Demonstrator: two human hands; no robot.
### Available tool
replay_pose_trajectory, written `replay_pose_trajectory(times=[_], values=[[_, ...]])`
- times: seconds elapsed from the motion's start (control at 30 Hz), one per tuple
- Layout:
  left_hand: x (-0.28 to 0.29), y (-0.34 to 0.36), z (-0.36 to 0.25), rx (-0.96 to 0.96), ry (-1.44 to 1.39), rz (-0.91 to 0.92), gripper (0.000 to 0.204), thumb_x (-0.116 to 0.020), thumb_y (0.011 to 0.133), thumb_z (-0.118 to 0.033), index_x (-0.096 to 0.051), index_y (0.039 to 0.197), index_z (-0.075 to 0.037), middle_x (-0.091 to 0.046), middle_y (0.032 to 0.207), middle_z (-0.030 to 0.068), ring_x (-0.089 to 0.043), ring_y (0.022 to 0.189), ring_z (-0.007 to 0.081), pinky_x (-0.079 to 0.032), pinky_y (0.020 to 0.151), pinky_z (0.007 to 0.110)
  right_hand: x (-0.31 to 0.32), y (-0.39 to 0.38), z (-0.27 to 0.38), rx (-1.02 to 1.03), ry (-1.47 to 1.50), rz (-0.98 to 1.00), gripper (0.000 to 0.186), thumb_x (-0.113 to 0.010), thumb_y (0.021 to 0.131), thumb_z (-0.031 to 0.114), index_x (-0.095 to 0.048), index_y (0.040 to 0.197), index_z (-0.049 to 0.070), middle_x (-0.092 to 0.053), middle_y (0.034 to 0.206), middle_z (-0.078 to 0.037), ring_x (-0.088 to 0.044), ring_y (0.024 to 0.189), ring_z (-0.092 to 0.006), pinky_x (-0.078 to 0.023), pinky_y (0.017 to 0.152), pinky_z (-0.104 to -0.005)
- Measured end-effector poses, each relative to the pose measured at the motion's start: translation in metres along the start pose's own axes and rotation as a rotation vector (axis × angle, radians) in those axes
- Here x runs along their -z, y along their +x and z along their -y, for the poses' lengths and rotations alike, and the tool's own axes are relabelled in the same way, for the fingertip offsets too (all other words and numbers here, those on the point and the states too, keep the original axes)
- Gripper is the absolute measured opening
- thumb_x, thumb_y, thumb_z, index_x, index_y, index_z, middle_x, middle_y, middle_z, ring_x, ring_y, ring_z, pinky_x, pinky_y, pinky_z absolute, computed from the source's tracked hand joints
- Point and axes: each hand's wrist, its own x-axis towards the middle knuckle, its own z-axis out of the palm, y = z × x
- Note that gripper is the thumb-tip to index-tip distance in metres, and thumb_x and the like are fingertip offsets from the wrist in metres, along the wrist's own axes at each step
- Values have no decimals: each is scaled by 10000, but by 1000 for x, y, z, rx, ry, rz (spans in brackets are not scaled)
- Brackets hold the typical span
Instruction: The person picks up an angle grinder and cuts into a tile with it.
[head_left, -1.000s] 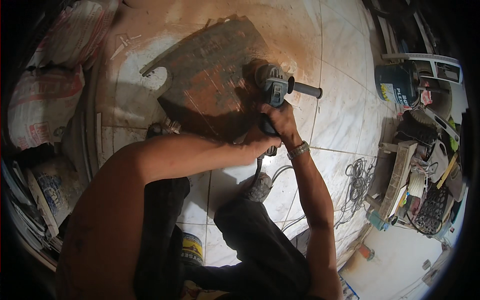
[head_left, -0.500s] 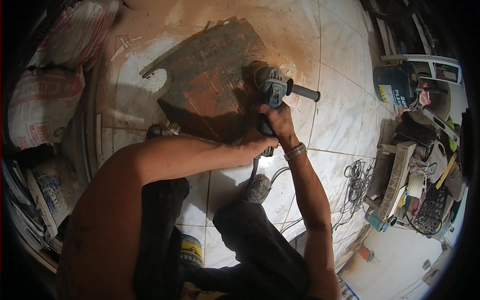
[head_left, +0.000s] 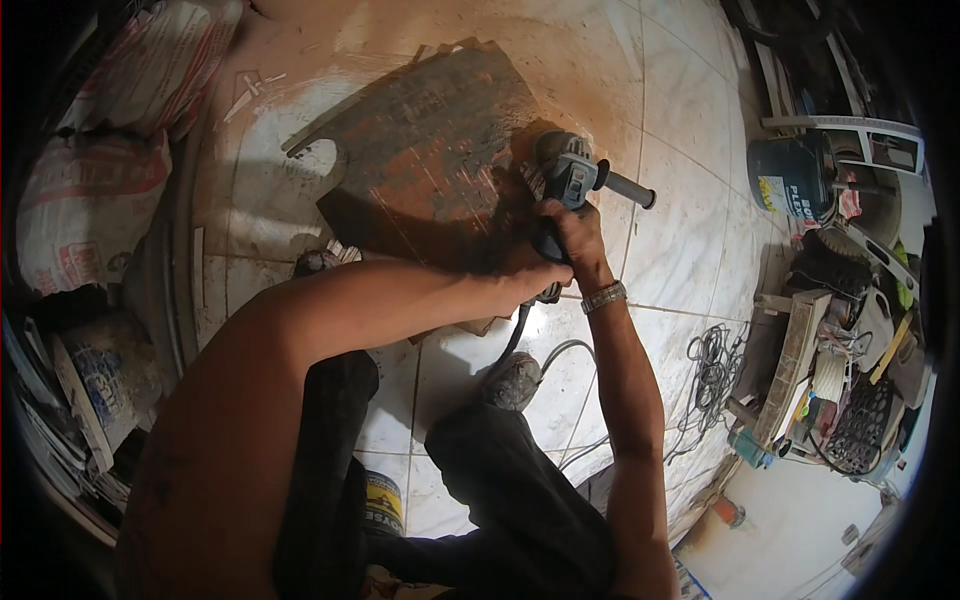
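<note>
An angle grinder [head_left: 572, 178] with a black side handle rests its disc end on the right part of a rust-mottled dark metal plate [head_left: 410, 140], which lies on the tiled floor. My right hand [head_left: 580, 235] is closed round the grinder's body behind the head. My left hand [head_left: 543, 275] grips the rear of the same tool, lower down, partly hidden by shadow and the tool. A black cord [head_left: 520, 335] runs from the tool's back past my shoe [head_left: 515, 380]. How much the disc touches the plate is hard to tell.
Stacked white-and-red sacks [head_left: 95, 210] line the left side. At the right stand a dark bucket [head_left: 790, 175], a wooden stool [head_left: 795, 365] and assorted clutter. A coiled cable [head_left: 710, 370] lies on the tiles; a yellow-labelled can [head_left: 385, 500] sits by my legs.
The grinder and both hands have shifted slightly to the right over the last half second. My left forearm is a little higher, and more plate edge shows beneath it.
</note>
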Motion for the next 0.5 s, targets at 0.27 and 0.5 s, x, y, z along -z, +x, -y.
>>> replay_pose_trajectory(times=[0.27, 0.5], values=[[-3, -4, 6, -108, -1, -81, 385, -799, 698, -118, -624, 1032, -42, -647, 926, 56, -615, 808, 190, -506, 695, 354, -4, -4, -6, 41, -80, -1, 411, -790, 818, 334, -738, 1009, -26, -721, 895, -78, -661, 790, -167, -541, 720, -320], [-2, 5, 4, 29, -25, -13, 335, -793, 703, -126, -647, 993, -44, -655, 906, 55, -624, 805, 177, -513, 694, 351, 3, 5, -4, -13, -62, -2, 397, -788, 821, 316, -743, 1020, -24, -723, 892, -72, -659, 771, -168, -531, 696, -314]])
